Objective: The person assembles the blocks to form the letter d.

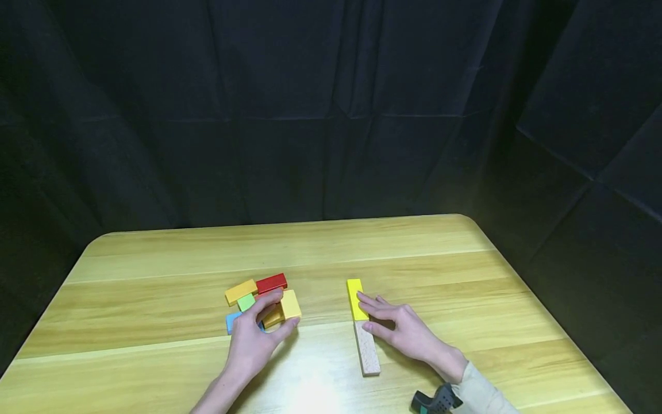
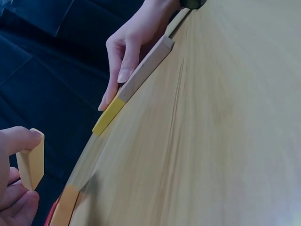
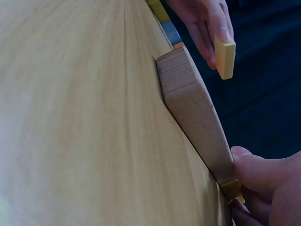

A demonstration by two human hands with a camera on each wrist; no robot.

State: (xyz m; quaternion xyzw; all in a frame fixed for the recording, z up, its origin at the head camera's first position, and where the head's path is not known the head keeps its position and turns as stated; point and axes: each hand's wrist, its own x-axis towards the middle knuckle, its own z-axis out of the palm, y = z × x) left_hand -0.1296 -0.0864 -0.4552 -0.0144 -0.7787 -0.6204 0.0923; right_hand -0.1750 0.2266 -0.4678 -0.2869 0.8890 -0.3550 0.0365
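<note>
Pinching pale block (image 1: 291, 304) in left hand (image 1: 253, 339); touching yellow block (image 1: 354, 298), abutting wooden block (image 1: 368, 352), with extended right hand (image 1: 402, 329).

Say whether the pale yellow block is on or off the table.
Off: the left hand holds the pale yellow block raised, seen against dark curtain in both wrist views.
</note>
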